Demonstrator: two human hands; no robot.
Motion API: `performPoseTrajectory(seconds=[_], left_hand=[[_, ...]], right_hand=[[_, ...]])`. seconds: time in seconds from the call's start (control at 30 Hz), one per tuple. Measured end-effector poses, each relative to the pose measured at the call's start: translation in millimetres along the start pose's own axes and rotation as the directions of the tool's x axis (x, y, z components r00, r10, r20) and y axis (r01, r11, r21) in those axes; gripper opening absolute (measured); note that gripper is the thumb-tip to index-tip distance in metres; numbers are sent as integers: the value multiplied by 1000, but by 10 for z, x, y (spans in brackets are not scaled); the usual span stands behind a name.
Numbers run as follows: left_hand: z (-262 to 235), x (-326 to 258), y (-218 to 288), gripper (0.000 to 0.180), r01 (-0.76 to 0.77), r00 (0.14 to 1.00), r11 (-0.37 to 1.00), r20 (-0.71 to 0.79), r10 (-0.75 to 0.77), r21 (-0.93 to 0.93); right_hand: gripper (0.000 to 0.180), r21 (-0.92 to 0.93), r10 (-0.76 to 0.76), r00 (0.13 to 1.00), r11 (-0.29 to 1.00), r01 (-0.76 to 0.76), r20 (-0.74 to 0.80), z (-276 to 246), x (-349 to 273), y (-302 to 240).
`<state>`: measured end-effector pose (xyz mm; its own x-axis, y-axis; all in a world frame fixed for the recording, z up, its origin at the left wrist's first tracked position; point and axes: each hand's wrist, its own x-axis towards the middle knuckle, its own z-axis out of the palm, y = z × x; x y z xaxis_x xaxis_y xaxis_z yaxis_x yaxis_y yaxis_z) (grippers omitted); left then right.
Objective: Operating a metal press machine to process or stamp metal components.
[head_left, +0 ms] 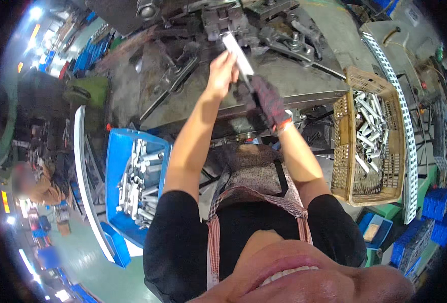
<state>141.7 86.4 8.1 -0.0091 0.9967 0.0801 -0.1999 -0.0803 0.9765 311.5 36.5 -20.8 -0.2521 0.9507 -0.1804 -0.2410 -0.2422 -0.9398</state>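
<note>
A bright, flat silvery metal piece is held at a slant just in front of the dark metal fixture on the workbench. My left hand is bare, with its fingers closed against the left side of the piece. On my right hand is a dark knitted glove with an orange cuff, closed at the near end of the same piece. A dark, blurred shape lies beneath the gloved fingers, and I cannot make out what it is. The piece's far tip is close to the fixture; whether they touch I cannot tell.
Clamps with bolts and bars sit on the bench top. A blue bin of metal pieces stands at my left, a yellow-brown plastic crate with similar pieces at my right. Another person is at far left.
</note>
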Motion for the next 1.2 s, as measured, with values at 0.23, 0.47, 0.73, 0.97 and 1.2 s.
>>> performPoseTrajectory(seconds=[0.23,0.47,0.73,0.97,1.2], left_hand=[[-295,1373,-132,37,85,978,986,-202,-55,145],[-551,2092,-642,44,20,939,984,-341,42,175],[-467,1988,-442,52,144,879,932,-476,33,331],[-659,2022,-373,56,154,958,969,-269,-98,193],[-709,2028,-482,50,-38,942,844,-262,208,534]], right_hand=[[36,117,93,995,989,-89,-31,9,644,44],[46,146,20,1000,989,-18,-12,117,1318,189],[53,30,78,996,996,-79,36,358,1956,20],[48,173,-167,971,975,137,170,514,2080,-36],[37,-901,-724,644,75,427,245,419,2174,317]])
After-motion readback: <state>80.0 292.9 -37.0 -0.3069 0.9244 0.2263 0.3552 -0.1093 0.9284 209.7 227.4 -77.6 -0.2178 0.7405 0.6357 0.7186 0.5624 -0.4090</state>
